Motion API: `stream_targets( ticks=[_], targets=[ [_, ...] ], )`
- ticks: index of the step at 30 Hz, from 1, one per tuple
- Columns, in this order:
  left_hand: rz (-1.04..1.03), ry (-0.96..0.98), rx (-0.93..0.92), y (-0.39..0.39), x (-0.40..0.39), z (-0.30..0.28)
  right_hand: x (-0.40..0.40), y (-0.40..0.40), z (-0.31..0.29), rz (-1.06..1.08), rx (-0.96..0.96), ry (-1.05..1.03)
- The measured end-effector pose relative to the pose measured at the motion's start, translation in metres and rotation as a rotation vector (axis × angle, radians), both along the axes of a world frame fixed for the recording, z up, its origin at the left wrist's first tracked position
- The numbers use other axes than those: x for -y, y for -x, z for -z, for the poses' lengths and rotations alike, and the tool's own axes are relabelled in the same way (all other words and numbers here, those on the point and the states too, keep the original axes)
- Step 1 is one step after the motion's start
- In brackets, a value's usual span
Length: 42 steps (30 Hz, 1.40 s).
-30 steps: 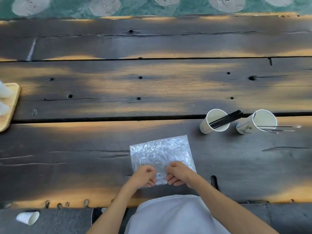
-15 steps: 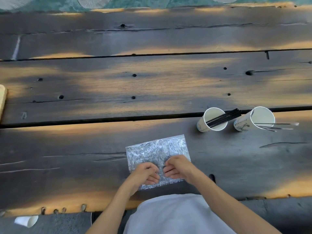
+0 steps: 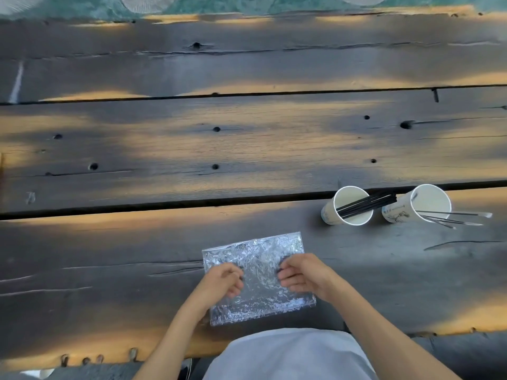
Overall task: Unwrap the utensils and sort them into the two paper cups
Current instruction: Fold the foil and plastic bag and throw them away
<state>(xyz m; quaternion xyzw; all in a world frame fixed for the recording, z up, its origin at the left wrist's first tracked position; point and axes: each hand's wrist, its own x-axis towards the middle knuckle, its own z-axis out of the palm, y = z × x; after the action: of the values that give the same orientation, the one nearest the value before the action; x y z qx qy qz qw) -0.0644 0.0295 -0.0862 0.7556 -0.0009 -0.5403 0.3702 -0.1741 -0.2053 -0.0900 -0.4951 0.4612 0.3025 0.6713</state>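
Observation:
A crinkled silver foil sheet (image 3: 260, 272) lies flat on the dark wooden table near its front edge. My left hand (image 3: 222, 283) and my right hand (image 3: 299, 272) rest on it side by side, apart, fingers curled down against the foil. No utensil shows on the foil. To the right a white paper cup (image 3: 330, 213) holds several black chopsticks (image 3: 367, 205). Beside it a second paper cup (image 3: 393, 213) holds thin metal utensils (image 3: 452, 218) that stick out to the right.
The table is made of wide dark planks (image 3: 247, 149) with gaps and knot holes. Its near edge (image 3: 109, 357) runs just in front of my body. A green patterned floor (image 3: 247, 2) shows beyond the far edge.
My hands were close together at the foil's near edge; they have slid apart and up onto the middle of the sheet. The camera drifted, so the wooden tray at left is out of view.

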Motion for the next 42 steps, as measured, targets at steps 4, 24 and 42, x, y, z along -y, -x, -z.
stream_targets(
  ticks=[4, 24, 42],
  targets=[
    [-0.072, 0.059, -0.006, -0.014, 0.049, 0.005, -0.029, -0.043, 0.007, 0.005, 0.098, -0.042],
    [-0.414, -0.026, 0.06, -0.034, 0.056, 0.013, -0.018, -0.065, 0.013, 0.369, 0.146, -0.114],
    [0.515, -0.118, 0.791, -0.029, 0.106, 0.027, 0.014, 0.006, 0.024, -0.098, -0.078, 0.659]
  ],
)
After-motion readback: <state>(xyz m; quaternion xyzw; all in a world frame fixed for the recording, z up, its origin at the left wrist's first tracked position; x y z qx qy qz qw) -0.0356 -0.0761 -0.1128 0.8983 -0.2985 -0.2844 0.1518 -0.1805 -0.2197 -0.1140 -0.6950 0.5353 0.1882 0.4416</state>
